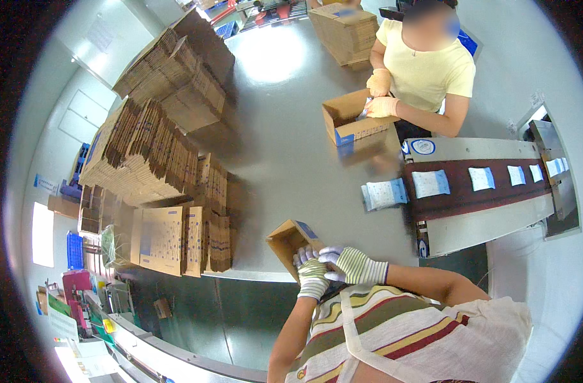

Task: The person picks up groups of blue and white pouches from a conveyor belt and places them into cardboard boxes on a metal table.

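Note:
An open cardboard box (285, 241) sits tilted at the near edge of the grey table, close against my body. My left hand (313, 276), in a white glove with green stripes, is closed on the box's near side with its fingers over the rim. Beside it, my right hand (356, 265), gloved the same way, has its fingers bent over the box's right-hand edge. The hands nearly touch. What lies inside the box is mostly hidden by my fingers.
Tall stacks of flat cartons (141, 153) line the table's left side. At right, a dark conveyor belt (454, 190) carries blue-and-white packets, with several packets (384, 194) at its end. Across the table, a gloved co-worker (425, 64) handles another open box (352, 118).

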`<state>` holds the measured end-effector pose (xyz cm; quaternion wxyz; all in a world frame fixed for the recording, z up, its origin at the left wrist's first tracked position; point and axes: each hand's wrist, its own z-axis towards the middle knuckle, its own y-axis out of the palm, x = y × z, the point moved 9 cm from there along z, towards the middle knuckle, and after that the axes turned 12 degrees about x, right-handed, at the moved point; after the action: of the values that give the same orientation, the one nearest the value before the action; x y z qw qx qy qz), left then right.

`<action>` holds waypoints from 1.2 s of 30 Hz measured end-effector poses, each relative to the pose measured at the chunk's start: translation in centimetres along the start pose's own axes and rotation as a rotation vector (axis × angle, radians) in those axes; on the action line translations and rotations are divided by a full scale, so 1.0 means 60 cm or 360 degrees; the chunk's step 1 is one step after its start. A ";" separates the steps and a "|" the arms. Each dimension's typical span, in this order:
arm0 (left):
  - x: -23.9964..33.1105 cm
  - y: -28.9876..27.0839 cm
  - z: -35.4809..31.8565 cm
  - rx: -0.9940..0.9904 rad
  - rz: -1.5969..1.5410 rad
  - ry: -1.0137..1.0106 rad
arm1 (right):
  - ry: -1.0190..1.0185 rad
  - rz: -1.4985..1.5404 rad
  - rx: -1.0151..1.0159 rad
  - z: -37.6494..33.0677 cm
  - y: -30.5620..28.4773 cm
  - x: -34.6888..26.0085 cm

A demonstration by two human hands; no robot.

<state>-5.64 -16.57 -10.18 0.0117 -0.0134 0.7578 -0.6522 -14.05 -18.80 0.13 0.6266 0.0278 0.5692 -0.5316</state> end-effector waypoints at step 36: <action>-0.032 -0.015 0.036 -0.0318 -0.0521 -0.0036 | 0.0895 -0.0679 -0.0937 -0.002 -0.032 0.193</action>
<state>-3.63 -18.76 -9.63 -0.0874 -0.1451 0.8064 -0.5666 -17.95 -26.87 -7.41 0.3055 -0.1259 0.8370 -0.4361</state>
